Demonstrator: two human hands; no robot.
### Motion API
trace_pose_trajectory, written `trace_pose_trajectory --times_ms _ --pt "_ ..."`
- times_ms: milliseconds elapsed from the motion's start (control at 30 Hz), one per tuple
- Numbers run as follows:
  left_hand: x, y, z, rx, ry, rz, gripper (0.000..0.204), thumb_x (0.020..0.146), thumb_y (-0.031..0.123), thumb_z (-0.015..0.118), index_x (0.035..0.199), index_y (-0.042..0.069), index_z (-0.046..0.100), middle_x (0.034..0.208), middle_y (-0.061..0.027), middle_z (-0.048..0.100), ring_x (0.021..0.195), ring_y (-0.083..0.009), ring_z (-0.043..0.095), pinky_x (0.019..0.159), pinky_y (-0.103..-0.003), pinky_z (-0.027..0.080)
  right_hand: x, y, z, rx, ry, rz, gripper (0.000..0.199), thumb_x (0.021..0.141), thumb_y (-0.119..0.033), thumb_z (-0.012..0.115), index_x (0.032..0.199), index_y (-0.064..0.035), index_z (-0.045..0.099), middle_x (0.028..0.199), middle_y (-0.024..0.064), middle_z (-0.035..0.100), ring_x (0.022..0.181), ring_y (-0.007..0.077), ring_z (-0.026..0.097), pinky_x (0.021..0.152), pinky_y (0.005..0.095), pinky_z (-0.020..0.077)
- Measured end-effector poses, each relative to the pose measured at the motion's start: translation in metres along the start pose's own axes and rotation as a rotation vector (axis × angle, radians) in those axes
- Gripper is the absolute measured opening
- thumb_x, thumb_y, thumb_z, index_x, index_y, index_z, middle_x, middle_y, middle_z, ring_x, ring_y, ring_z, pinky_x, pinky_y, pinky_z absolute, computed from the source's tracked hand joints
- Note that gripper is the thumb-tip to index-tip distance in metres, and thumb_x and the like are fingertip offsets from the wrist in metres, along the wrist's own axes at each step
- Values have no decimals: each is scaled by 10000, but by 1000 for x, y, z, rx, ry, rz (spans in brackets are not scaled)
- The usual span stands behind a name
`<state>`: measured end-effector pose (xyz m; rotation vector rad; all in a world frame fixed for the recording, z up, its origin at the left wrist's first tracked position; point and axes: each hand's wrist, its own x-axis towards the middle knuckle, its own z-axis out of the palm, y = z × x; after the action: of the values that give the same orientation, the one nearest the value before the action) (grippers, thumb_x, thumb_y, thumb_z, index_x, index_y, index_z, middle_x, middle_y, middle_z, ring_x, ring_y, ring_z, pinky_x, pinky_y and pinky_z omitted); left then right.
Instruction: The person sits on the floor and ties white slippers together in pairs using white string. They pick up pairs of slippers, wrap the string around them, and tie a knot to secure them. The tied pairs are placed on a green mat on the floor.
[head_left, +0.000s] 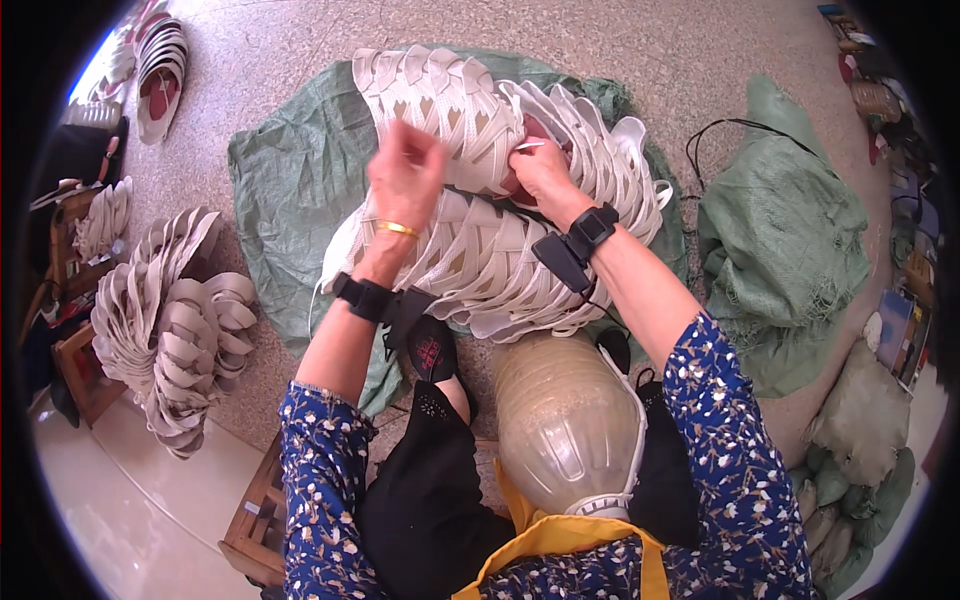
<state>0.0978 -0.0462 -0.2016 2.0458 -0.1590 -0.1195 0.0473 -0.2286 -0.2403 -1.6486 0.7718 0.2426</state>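
Long nested rows of off-white woven shoe uppers lie in a bent bundle on a green woven sack. My right hand is at the bundle's middle, beside a dark red lining, pinching a thin white strip. Over the upper left row is my left hand, its fingers curled in and blurred by motion. Whatever it may hold is too smeared to make out. Black bands with small boxes are strapped round both wrists.
Another green sack lies to the right. Grey nested uppers are piled at left near a wooden stool. A large clear plastic bottle lies between my legs. More stacked uppers stand far left.
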Motion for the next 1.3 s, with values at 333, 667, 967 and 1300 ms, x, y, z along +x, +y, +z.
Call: trace_pose_trajectory --times_ms 333,667,967,1300 --pt "52 -59 -31 -265 -51 -381 562 837 341 748 1163 68 380 920 -80 572 810 -120 518 679 -275 422 6 4 14 197 -126 18 196 821 -55 610 983 25 687 921 80 698 808 165 642 737 297 503" --pt "42 -79 -17 -542 -76 -423 568 793 243 798 1114 80 358 883 -81 615 720 -110 581 622 -254 473 31 24 13 214 -148 14 291 766 43 537 1023 66 673 975 105 687 860 202 640 764 312 494" --pt "24 -73 -18 -716 -220 -321 414 939 186 641 1283 1 504 1194 -70 624 1041 -143 607 888 -287 489 28 20 17 326 -268 76 290 815 12 597 1093 68 656 1058 133 683 948 223 646 808 323 506" --pt "24 -72 -26 -1182 -194 -584 446 1019 284 401 1329 -28 475 1348 -145 536 1215 -260 535 1051 -414 409 31 29 19 327 -319 105 310 838 -70 684 1122 51 651 1072 138 683 918 219 657 761 355 529"
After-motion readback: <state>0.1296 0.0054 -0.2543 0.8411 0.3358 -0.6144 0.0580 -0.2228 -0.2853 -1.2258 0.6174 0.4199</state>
